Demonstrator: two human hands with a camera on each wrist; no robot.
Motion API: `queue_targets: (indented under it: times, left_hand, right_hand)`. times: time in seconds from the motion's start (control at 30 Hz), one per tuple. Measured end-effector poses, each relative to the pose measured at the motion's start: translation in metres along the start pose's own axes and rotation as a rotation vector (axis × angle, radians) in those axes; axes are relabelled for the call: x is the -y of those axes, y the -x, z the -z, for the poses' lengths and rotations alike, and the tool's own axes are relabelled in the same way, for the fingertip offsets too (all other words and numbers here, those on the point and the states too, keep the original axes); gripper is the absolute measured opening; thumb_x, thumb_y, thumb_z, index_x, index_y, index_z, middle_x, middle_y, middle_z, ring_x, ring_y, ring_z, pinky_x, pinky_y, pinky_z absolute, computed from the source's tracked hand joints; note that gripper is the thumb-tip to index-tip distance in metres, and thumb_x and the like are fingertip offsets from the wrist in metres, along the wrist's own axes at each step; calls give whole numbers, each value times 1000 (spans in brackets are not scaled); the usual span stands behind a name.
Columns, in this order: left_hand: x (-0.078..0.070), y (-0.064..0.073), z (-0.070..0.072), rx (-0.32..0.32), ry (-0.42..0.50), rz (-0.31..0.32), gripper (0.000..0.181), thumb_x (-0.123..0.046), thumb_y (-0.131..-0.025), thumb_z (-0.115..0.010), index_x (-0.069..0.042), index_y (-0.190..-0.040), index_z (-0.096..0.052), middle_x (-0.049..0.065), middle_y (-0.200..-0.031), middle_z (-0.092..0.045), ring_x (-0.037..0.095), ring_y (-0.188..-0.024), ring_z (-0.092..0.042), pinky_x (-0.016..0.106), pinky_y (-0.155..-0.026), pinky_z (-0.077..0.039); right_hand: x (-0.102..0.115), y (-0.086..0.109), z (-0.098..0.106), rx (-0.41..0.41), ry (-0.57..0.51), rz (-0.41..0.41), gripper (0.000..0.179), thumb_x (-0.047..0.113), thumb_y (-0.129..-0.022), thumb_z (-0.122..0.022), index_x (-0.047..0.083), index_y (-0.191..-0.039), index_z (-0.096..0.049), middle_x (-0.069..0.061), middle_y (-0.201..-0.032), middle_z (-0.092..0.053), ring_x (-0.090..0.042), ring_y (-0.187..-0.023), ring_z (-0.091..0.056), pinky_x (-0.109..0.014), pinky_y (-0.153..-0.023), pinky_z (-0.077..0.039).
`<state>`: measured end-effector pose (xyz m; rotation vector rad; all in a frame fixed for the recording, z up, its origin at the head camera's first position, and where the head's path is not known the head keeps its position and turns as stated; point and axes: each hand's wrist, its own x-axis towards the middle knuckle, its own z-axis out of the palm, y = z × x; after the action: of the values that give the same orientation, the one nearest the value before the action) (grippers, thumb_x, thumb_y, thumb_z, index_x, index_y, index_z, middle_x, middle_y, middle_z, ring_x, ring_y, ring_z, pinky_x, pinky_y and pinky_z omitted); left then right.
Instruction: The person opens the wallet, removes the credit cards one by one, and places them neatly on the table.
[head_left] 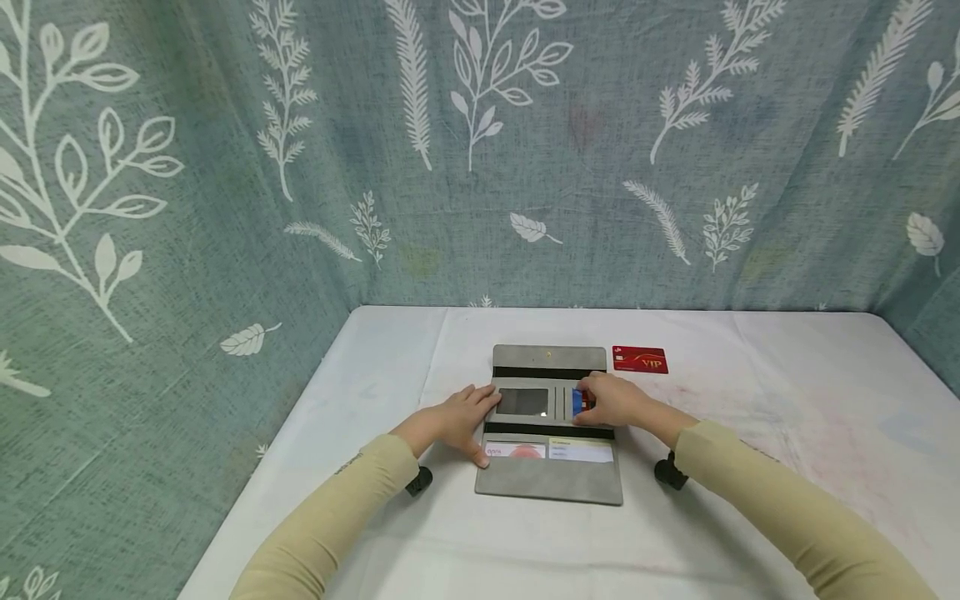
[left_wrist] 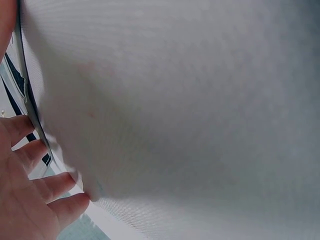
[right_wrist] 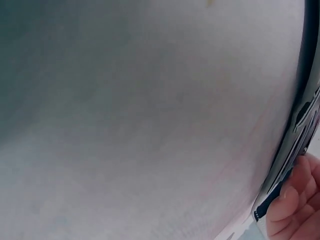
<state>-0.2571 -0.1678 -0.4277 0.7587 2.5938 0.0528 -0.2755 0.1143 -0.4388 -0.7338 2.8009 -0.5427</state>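
Note:
A grey wallet (head_left: 547, 483) lies unfolded on the white table, with black bands across it and a dark clear window (head_left: 522, 402) in its middle panel. My left hand (head_left: 456, 419) rests at its left edge, fingers spread, thumb by the lower panel; the left wrist view shows the fingertips (left_wrist: 35, 149) along that edge. At the right end of the middle panel, my right hand (head_left: 618, 400) pinches a blue and red card (head_left: 577, 402) at the card slots, its fingers covering part of it. A pink-and-white card (head_left: 516, 450) and a pale card (head_left: 580, 451) sit in the lower pocket.
A red VIP card (head_left: 640, 359) lies flat on the table (head_left: 787, 400), just right of the wallet's upper flap. Behind the table hangs a grey-green curtain (head_left: 600, 125) with white leaf patterns; it also runs down the left side.

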Motion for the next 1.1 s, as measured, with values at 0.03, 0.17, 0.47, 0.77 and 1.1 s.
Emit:
queue_targets:
  times: [0.03,0.17,0.47,0.77,1.1]
  left_hand:
    - [0,0,0,-1,2,2,110,-52,-64,-76,-9,-147,-17,9,-154,-9,37,-138,-10,45,-111,-15]
    - [0,-1,-1,-3,2,6,110,-53,-64,-76,-9,-147,-17,8,-154,-9,37,-139,-10,45,-112,-15]
    - [-2,0,0,1,-2,9,110,-52,-64,-76,-9,-147,-17,8,-154,-9,36,-139,-10,44,-112,-15]
    - [-2,0,-1,0,0,-4,110,-50,-65,-77,-7,-146,-18,11,-153,-10,38,-138,-11,47,-111,-16]
    - [0,-1,0,-1,-20,-8,110,-52,-65,-76,-7,-146,-18,11,-153,-10,39,-138,-11,47,-111,-17]
  right_hand:
    - [0,0,0,-3,11,7,56,38,-74,-73,0,-113,-59,-4,-91,-57,-14,-75,-51,-31,-68,-48]
    - [-3,0,0,-5,16,35,56,38,-74,-72,-1,-112,-59,-4,-91,-57,-14,-75,-51,-31,-68,-48]
    - [-15,4,3,22,-72,64,53,31,-74,-73,-5,-110,-58,-3,-81,-54,-13,-72,-48,-26,-64,-44]
    - [-28,10,7,29,-168,87,47,24,-74,-74,-5,-108,-58,-3,-81,-57,-13,-73,-49,-25,-64,-44]
    - [-32,13,7,59,-329,-38,57,15,-75,-73,-8,-118,-45,-5,-80,-55,-14,-71,-51,-25,-61,-46]
